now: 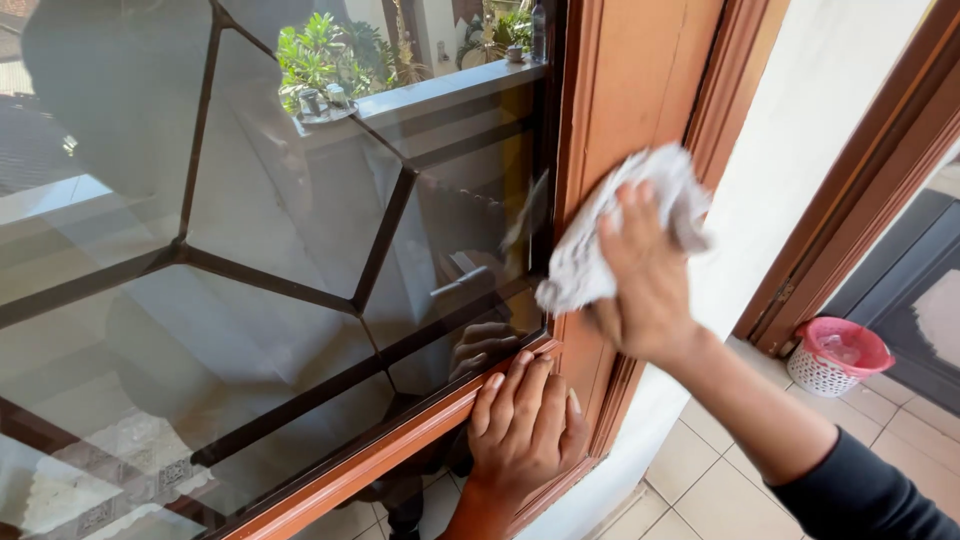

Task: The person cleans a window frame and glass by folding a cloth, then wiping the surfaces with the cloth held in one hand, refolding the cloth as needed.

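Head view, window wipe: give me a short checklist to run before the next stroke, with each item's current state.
1. Cloth gripped in right hand: ok.
2. Cloth pressed on the wooden frame: ok.
3. Left hand bracing the lower rail, fingers flat: ok.
4. Left hand out of the cloth's way: ok.
5. Cloth damp or dry: cannot tell.
6. Glass pane free of smears: cannot tell, reflections cover it.
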